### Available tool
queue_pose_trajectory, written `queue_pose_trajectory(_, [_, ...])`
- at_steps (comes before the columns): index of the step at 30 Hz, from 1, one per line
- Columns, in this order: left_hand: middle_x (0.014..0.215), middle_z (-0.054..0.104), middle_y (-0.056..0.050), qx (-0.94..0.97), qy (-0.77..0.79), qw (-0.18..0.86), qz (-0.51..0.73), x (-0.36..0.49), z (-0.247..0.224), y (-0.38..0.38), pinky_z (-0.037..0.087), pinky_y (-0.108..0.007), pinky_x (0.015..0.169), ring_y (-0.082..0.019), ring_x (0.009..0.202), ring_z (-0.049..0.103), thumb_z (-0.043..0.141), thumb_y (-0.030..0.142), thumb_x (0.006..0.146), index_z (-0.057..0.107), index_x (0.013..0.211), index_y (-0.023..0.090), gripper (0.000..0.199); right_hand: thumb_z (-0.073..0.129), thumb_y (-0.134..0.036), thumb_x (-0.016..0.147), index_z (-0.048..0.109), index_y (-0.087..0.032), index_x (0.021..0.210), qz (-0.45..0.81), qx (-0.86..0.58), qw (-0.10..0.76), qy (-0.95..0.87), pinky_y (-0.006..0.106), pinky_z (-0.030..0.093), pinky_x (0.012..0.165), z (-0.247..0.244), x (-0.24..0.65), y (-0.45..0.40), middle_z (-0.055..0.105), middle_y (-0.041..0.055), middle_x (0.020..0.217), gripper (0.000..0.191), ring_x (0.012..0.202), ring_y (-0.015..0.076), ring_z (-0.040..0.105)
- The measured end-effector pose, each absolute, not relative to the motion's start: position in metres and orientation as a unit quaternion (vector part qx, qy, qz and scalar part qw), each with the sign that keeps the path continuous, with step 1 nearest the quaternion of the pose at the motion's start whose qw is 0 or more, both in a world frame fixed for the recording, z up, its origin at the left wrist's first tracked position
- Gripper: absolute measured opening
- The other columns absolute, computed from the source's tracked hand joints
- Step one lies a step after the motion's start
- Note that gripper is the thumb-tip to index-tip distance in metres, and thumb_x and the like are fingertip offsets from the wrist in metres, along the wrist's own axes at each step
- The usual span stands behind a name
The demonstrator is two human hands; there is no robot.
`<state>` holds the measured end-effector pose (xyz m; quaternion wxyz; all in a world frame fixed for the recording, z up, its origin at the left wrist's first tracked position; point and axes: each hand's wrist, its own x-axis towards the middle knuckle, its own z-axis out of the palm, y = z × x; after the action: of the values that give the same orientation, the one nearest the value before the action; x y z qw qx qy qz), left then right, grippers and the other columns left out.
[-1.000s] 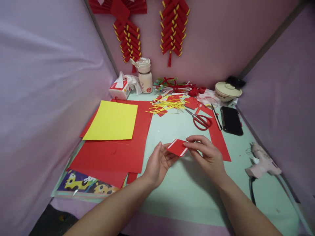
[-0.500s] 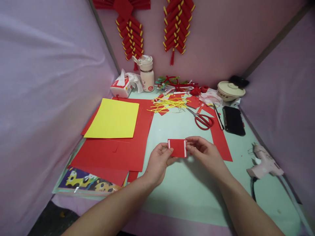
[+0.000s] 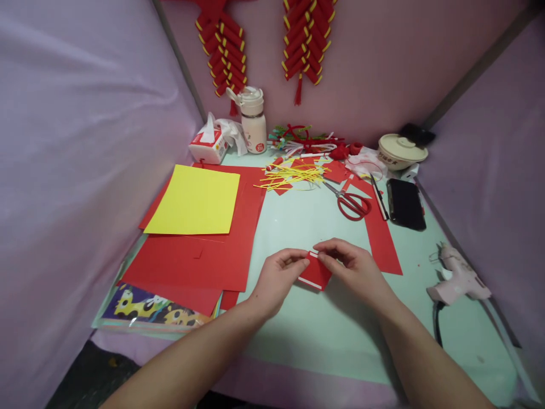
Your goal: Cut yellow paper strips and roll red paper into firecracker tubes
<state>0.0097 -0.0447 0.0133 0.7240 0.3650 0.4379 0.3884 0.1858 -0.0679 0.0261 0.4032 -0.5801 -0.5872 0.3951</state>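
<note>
A small piece of red paper (image 3: 317, 274) with a white strip along two opposite edges is held above the table between both hands. My left hand (image 3: 279, 278) pinches its left side between thumb and fingers. At its upper right edge, by one white strip, the thumb and forefinger of my right hand (image 3: 351, 261) grip the paper. Red-handled scissors (image 3: 353, 205) lie beyond my right hand, beside a long red paper strip (image 3: 385, 247).
Red sheets (image 3: 187, 267) with a yellow sheet (image 3: 196, 201) lie left. Yellow strips (image 3: 293, 175), a white bottle (image 3: 254, 128) and a tissue pack (image 3: 209, 146) are at the back. A phone (image 3: 406, 204) and glue gun (image 3: 457, 278) are on the right.
The red paper has been turned, so its white strips now lie at the top and bottom instead of left and right. Both hands still hold it.
</note>
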Motion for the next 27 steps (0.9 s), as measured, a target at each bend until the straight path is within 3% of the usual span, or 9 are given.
queue_pose_trajectory(9, [0.084,0.074,-0.006,0.367,0.449,0.711,0.397,0.0115,0.0149,-0.0456,0.051,-0.03,0.079,-0.017,0.081,0.065,0.079,0.03,0.07,0.076,0.081,0.018,0.016,0.057,-0.017,0.094,0.067,-0.023,0.101,0.183,-0.486,0.404,-0.753,0.032,0.052,0.078,0.0278,0.1814,-0.068,0.061,0.0065,0.096,0.014,0.091,0.018,0.06])
queue_pose_trajectory(27, [0.082,0.074,-0.007,0.374,0.46,0.713,0.374,0.0111,0.0172,-0.0467,0.051,-0.031,0.079,-0.018,0.078,0.064,0.078,0.03,0.071,0.077,0.08,0.016,0.017,0.055,-0.014,0.095,0.062,-0.022,0.093,0.172,-0.483,0.383,-0.768,0.033,0.051,0.076,0.0238,0.1827,-0.0678,0.063,0.006,0.094,0.011,0.09,0.0188,0.059])
